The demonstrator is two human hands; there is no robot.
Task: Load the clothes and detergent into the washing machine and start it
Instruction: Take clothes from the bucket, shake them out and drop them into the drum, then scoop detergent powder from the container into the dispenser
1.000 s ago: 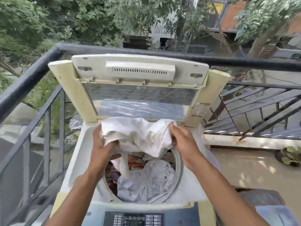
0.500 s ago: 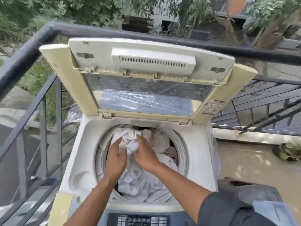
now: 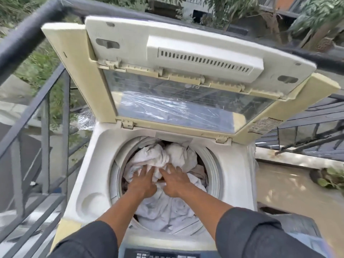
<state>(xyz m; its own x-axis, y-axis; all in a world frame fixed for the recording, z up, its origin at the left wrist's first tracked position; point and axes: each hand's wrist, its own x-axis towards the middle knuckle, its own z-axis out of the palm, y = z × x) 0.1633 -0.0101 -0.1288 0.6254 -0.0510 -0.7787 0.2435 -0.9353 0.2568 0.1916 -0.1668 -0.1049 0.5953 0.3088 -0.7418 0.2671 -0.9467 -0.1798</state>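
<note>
A dark railing (image 3: 22, 41) crosses the upper left of the frame. At centre, the left hand (image 3: 142, 181) and right hand (image 3: 174, 181) reach side by side into the washing machine (image 3: 96, 164), fingers spread flat, pressing white clothes (image 3: 163, 157) in the drum beneath the raised lid (image 3: 186, 75).

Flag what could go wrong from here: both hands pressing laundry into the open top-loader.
1. The white clothes are heaped up to the drum rim; both flat hands, left hand and right hand, are pressing them down, so the tub may be overloaded.
2. The lid stands propped over the forearms; a bump could drop it.
3. No detergent is visible.
</note>
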